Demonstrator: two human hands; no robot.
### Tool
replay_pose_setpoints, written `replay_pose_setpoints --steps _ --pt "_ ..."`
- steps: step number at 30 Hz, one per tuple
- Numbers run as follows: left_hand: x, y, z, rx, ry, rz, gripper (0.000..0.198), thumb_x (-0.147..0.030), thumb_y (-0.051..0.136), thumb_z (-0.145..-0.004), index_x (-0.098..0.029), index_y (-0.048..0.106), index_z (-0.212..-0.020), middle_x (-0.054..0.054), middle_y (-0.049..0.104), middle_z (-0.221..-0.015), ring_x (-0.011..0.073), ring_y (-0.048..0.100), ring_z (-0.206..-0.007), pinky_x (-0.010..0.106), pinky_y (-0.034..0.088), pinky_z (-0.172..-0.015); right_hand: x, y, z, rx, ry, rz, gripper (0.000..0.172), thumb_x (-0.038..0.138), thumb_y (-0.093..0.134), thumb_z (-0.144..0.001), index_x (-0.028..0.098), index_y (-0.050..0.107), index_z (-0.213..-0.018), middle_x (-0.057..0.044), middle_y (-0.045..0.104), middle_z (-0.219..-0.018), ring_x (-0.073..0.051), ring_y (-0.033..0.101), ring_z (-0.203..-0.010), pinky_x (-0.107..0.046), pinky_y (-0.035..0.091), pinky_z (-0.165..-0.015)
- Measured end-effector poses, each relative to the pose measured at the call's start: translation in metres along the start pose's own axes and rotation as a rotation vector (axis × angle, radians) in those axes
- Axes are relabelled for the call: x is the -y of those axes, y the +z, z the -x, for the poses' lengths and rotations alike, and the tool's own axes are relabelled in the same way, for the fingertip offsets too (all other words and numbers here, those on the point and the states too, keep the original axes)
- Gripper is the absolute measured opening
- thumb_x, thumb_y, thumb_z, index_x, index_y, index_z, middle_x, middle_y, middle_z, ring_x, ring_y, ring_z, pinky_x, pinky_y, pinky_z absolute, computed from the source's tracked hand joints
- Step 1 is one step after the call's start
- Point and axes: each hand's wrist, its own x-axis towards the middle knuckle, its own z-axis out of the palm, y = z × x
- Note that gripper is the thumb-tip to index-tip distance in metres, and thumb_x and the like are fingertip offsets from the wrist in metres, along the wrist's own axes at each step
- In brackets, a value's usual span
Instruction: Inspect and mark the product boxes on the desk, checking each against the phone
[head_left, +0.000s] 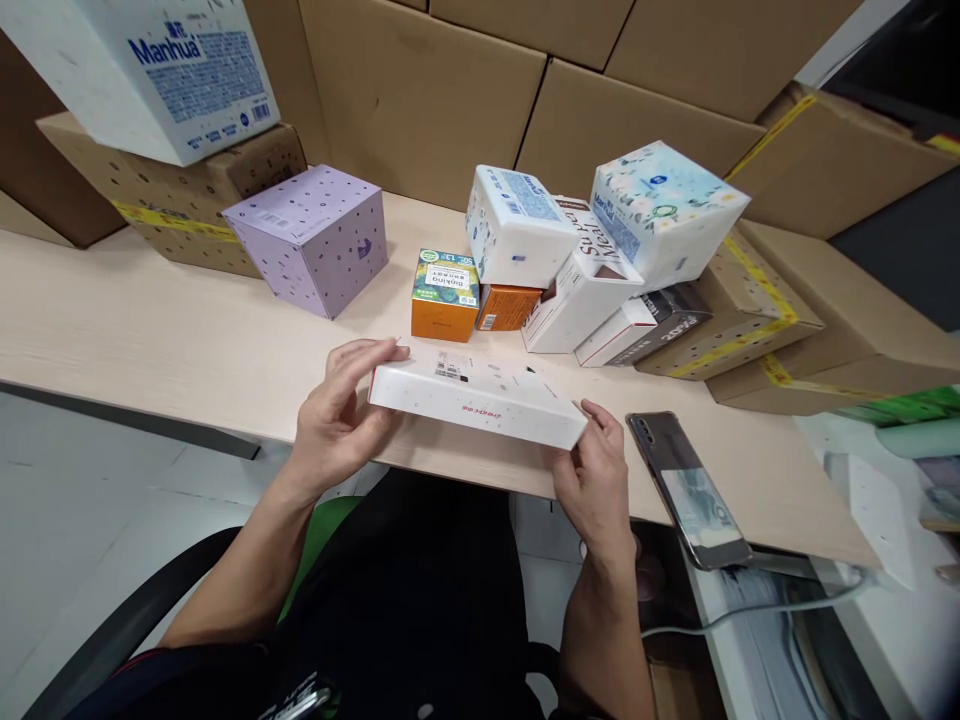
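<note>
A flat white box with red lettering on its near side and a printed label on top is held level over the table's front edge. My left hand grips its left end, thumb below and fingers along the top corner. At the opposite end my right hand is closed round the right corner. Just beyond the box stands an orange and green carton. Beside that carton, a white tissue pack rests on another orange carton.
A lilac box stands at the back left, near a large tissue pack on a cardboard box. To the right are a tilted white carton, a floral tissue pack and a phone at the table edge.
</note>
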Motion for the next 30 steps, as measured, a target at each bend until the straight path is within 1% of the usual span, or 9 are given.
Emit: replay_pose_setpoints --steps 3,6,12,15,18,20,22,26,30 --pt "-0.002 -0.001 0.003 -0.021 0.014 -0.128 0.053 -0.016 0.076 -0.084 -0.035 0.068 -0.132 0.005 0.070 -0.129 0.0289 0.060 -0.127 0.053 0.048 -0.113 0.001 0.000 0.000 -0.008 -0.016 0.018 0.044 0.016 0.044 -0.101 0.023 0.060 -0.142 -0.012 0.073 -0.126 -0.031 0.055 -0.128 -0.059 0.052 -0.107" --pt "-0.005 0.000 0.006 -0.013 -0.039 -0.165 0.050 -0.010 0.074 -0.082 -0.031 0.070 -0.127 0.006 0.067 -0.132 0.0280 0.061 -0.127 0.050 0.052 -0.108 0.001 0.000 0.001 -0.015 -0.008 0.017 0.048 0.014 0.041 -0.101 0.023 0.058 -0.145 -0.012 0.073 -0.128 -0.032 0.054 -0.127 -0.058 0.053 -0.105" --pt "-0.008 -0.005 0.008 0.036 -0.101 -0.046 0.048 -0.006 0.069 -0.082 -0.028 0.070 -0.124 0.010 0.062 -0.139 0.0267 0.061 -0.129 0.033 0.058 -0.086 0.001 0.000 0.003 0.002 0.053 -0.025 0.049 0.017 0.041 -0.102 0.026 0.060 -0.146 -0.012 0.073 -0.125 -0.031 0.056 -0.129 -0.058 0.054 -0.105" --pt "-0.009 -0.013 0.005 0.136 -0.139 0.038 0.035 -0.012 0.070 -0.085 -0.026 0.073 -0.117 0.011 0.058 -0.144 0.0273 0.061 -0.126 0.029 0.057 -0.072 0.001 -0.002 0.003 0.018 0.080 -0.100 0.047 0.020 0.039 -0.103 0.028 0.063 -0.143 -0.010 0.072 -0.126 -0.029 0.057 -0.132 -0.055 0.055 -0.107" --pt "-0.010 -0.017 0.001 0.194 -0.153 0.055 0.014 -0.022 0.067 -0.094 -0.024 0.078 -0.103 0.012 0.063 -0.134 0.0307 0.057 -0.131 0.036 0.060 -0.080 0.002 -0.006 0.004 0.044 0.097 -0.179 0.046 0.024 0.039 -0.105 0.030 0.063 -0.143 -0.009 0.070 -0.133 -0.027 0.057 -0.135 -0.053 0.054 -0.109" --pt "-0.009 -0.016 0.001 0.136 -0.168 0.028 0.013 -0.024 0.065 -0.098 -0.024 0.078 -0.097 0.011 0.068 -0.120 0.0300 0.057 -0.132 0.039 0.060 -0.088 0.003 -0.007 0.004 0.057 0.102 -0.198 0.044 0.028 0.042 -0.105 0.030 0.063 -0.143 -0.008 0.070 -0.135 -0.027 0.057 -0.135 -0.053 0.054 -0.109" --pt "-0.008 -0.013 0.001 0.063 -0.208 0.048 0.011 -0.025 0.069 -0.096 -0.026 0.077 -0.103 0.010 0.067 -0.121 0.0276 0.059 -0.130 0.036 0.061 -0.089 0.004 -0.007 0.004 0.053 0.097 -0.194 0.042 0.031 0.044 -0.105 0.029 0.064 -0.142 -0.009 0.071 -0.132 -0.028 0.057 -0.134 -0.052 0.054 -0.108" --pt "0.000 -0.012 0.003 0.046 -0.332 0.278 0.066 -0.028 0.082 -0.086 -0.034 0.057 -0.147 0.012 0.053 -0.152 0.0253 0.070 -0.115 0.032 0.064 -0.080 0.004 -0.002 0.001 -0.078 0.095 -0.065 0.035 0.031 0.048 -0.104 0.026 0.068 -0.133 -0.010 0.074 -0.124 -0.028 0.062 -0.123 -0.053 0.051 -0.106" --pt "0.005 -0.018 0.001 0.174 -0.405 0.385 0.090 -0.024 0.086 -0.081 -0.034 0.042 -0.160 0.014 0.066 -0.139 0.0223 0.074 -0.100 0.029 0.066 -0.075 -0.001 0.007 -0.001 -0.087 0.196 0.133 0.032 0.036 0.054 -0.100 0.019 0.070 -0.122 -0.016 0.073 -0.115 -0.033 0.059 -0.109 -0.057 0.048 -0.099"
